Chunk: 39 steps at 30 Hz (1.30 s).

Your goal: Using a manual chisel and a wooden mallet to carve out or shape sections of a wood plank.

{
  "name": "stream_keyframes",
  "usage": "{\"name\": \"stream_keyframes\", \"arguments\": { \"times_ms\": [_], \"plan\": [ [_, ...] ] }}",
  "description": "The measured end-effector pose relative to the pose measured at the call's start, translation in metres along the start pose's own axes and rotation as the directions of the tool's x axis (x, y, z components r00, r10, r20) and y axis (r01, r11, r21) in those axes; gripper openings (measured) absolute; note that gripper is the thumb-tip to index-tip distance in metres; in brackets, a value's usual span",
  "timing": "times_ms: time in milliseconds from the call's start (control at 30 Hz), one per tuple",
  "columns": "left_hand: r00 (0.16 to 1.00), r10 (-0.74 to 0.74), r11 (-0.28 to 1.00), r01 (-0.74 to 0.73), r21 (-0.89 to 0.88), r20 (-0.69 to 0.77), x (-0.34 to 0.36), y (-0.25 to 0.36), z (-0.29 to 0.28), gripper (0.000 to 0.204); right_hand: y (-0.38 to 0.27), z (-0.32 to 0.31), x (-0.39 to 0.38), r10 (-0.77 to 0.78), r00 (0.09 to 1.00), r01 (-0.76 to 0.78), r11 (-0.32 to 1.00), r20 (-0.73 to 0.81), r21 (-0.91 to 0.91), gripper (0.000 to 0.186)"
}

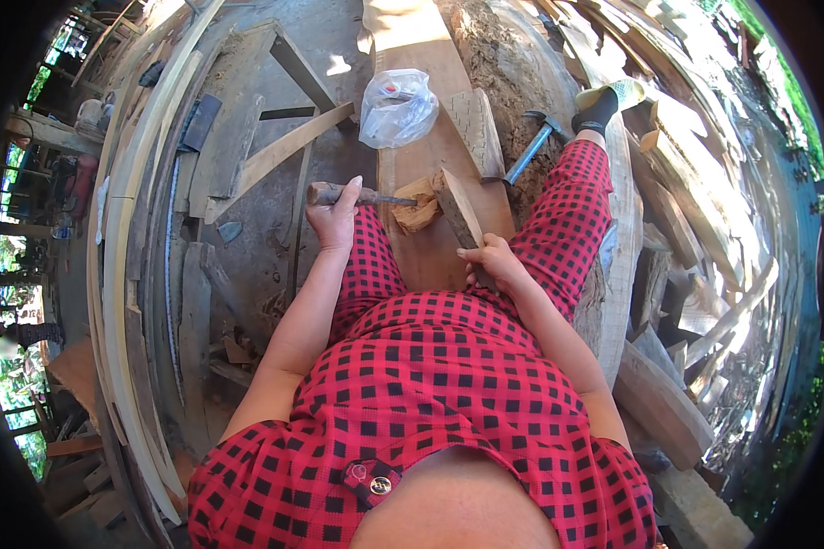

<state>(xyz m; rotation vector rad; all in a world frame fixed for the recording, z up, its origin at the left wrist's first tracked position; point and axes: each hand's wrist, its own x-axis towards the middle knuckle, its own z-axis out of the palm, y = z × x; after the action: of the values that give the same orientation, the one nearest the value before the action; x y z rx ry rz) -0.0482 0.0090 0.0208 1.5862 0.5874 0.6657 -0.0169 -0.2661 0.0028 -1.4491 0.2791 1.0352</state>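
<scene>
My left hand is closed around the wooden handle of a chisel, its metal end pointing right. The chisel's tip meets the carved edge of a small piece of wood; whether it is sunk in I cannot tell. That carved piece rests on a wide plank between my legs. In my right hand is the near end of a flat wooden stick, gripped with fingers wrapped round it. The stick slants up and left, its far end beside the carved piece.
A clear plastic bag sits farther up the plank, with a wooden block to its right. A blue-handled hammer lies by my right foot. Split timber is heaped on the right; long boards line the left.
</scene>
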Motion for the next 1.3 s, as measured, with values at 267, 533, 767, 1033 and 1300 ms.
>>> {"name": "stream_keyframes", "arguments": {
  "times_ms": [267, 533, 767, 1033, 1300],
  "plan": [
    [0.972, -0.220, 0.922, 0.179, -0.344, -0.082, -0.007, 0.014, 0.013, 0.024, 0.001, -0.003, -0.002, -0.007, 1.000, 0.007, 1.000, -0.017, 0.011, 0.030],
    [0.967, -0.204, 0.946, 0.154, -0.284, -0.155, -0.013, 0.005, 0.014, 0.026, -0.003, 0.002, -0.004, -0.023, 0.999, 0.023, 1.000, -0.024, -0.013, 0.025],
    [0.991, -0.105, 0.959, 0.079, -0.272, -0.083, -0.019, 0.003, 0.016, 0.023, -0.091, 0.030, -0.068, -0.586, 0.799, 0.571, 0.667, 0.136, -0.479, 0.033],
    [0.831, 0.557, 0.796, -0.532, 0.288, -0.004, -0.017, -0.030, 0.023, 0.023, -0.168, 0.076, -0.111, -0.490, 0.726, 0.508, -0.091, 0.482, -0.857, 0.033],
    [0.974, 0.224, 0.945, -0.226, -0.237, -0.037, -0.012, -0.031, 0.028, 0.025, -0.199, 0.099, -0.130, -0.622, 0.567, 0.621, -0.108, 0.540, -0.776, 0.036]
  ]
}}
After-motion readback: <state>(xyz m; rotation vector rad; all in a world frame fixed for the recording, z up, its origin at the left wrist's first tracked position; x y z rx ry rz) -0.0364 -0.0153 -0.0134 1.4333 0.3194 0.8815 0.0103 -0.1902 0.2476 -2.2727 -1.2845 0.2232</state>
